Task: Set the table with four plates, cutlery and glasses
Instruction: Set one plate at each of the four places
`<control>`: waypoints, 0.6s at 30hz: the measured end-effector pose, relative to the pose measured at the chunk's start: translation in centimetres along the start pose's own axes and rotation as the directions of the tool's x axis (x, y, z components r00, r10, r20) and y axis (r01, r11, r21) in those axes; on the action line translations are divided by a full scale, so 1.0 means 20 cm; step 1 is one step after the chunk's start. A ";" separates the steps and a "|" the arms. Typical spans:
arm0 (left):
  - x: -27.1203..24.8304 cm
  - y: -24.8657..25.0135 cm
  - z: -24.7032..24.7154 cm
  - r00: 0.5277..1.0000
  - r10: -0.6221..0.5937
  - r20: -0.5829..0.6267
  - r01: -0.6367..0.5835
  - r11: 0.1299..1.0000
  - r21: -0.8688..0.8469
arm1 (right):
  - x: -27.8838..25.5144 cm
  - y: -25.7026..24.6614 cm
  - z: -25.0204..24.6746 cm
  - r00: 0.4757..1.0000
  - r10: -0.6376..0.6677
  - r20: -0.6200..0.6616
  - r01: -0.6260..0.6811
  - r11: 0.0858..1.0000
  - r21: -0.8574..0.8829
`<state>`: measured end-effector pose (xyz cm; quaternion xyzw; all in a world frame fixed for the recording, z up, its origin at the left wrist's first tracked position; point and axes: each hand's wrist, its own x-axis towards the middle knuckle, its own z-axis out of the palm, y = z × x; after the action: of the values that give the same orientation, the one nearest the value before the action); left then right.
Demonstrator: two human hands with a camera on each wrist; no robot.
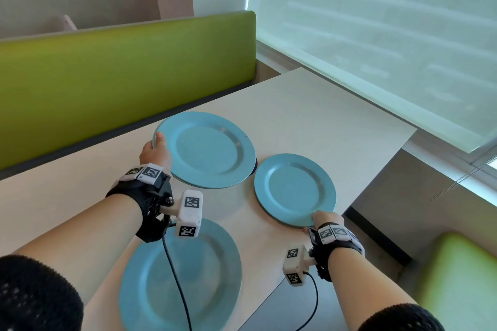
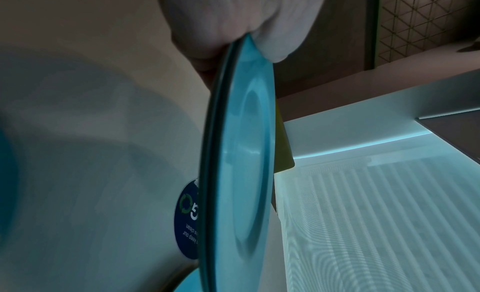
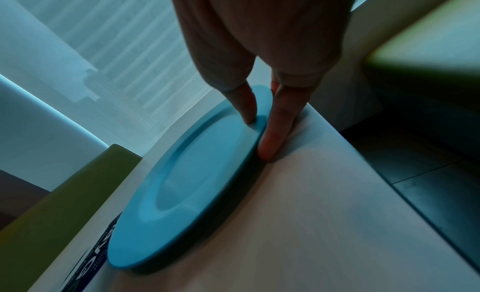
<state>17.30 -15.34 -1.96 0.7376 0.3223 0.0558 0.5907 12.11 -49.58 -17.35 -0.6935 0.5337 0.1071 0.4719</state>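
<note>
Nearest, one plate [image 1: 180,274] already lies flat on the table [image 1: 309,105], while the right hand [image 1: 324,219] pinches the rim of a second plate [image 1: 294,189] resting near the right table edge, thumb on top and fingers [image 3: 275,130] at its side. Farther off, the left hand [image 1: 154,152] grips a stack [image 1: 204,149] of apparently two plates, held just above the table. The plate-laying step looks half done; next the right hand should let go and the stack needs splitting between the remaining places.
</note>
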 end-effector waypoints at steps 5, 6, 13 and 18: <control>-0.03 0.00 -0.06 1.000 -0.009 -0.009 0.009 0.998 0.055 | -0.19 -0.07 -0.04 1.000 -0.020 0.024 0.024 0.986 -0.165; -0.04 0.01 -0.07 1.000 -0.004 -0.012 0.005 0.998 0.066 | -0.20 -0.08 -0.05 1.000 -0.017 0.003 0.017 0.981 -0.192; -0.03 0.00 -0.18 0.999 -0.042 -0.006 0.042 0.997 0.066 | -0.42 -0.17 -0.05 0.974 -0.109 -0.200 0.059 0.969 -0.240; 0.00 0.00 -0.29 0.999 -0.036 -0.016 0.037 0.996 0.080 | -0.72 -0.39 0.20 0.871 -0.481 0.097 0.490 0.865 -0.106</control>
<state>14.65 -10.53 -0.23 0.7543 0.3420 0.0373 0.5592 14.20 -37.38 -6.00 -0.8302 0.3178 0.0421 0.4561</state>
